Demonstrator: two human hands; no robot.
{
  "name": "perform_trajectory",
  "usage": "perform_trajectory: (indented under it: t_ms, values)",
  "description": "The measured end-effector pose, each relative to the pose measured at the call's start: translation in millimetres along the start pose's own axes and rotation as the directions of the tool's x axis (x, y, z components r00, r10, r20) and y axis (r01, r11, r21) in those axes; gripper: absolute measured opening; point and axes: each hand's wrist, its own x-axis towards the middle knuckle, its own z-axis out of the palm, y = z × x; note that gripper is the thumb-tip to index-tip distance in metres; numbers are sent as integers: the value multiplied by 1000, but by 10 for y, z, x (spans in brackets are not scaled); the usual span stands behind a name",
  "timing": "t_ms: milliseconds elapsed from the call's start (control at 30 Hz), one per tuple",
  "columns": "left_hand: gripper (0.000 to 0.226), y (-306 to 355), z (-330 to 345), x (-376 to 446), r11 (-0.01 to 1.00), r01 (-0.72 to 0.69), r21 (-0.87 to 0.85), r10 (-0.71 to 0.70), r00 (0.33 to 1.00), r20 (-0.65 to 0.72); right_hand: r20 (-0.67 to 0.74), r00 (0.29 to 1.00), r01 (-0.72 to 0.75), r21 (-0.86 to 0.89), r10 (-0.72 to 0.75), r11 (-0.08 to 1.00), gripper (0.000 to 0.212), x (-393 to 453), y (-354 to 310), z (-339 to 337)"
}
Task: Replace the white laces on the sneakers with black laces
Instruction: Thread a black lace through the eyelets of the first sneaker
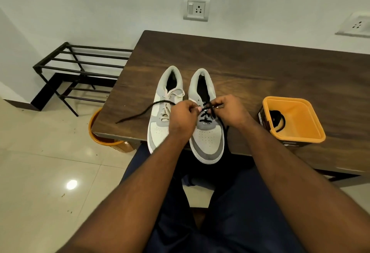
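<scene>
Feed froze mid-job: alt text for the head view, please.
Both hands, left hand and right hand, thread a black lace through the right sneaker on a wooden table. The left sneaker keeps white laces; an orange tub holds another black lace.

Single head cam, wide-angle, looks fwd and down. Close over both forearms; bench (pixel 260 68) edge just beyond the hands.

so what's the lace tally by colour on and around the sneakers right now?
Black laces: 2 - one partly threaded in the right grey-and-white sneaker, held by left hand and right hand; one coiled in the orange plastic tub.
White laces: 1 - in the left grey-and-white sneaker.
Total: 3
</scene>
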Motion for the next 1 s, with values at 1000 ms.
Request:
perform_trajectory:
  t_ms: [1000]
  values:
    - [23,7,180,39,625,250,-739,-522,838,-159,-212,977,-6,110,30,994,18,-52,208,65]
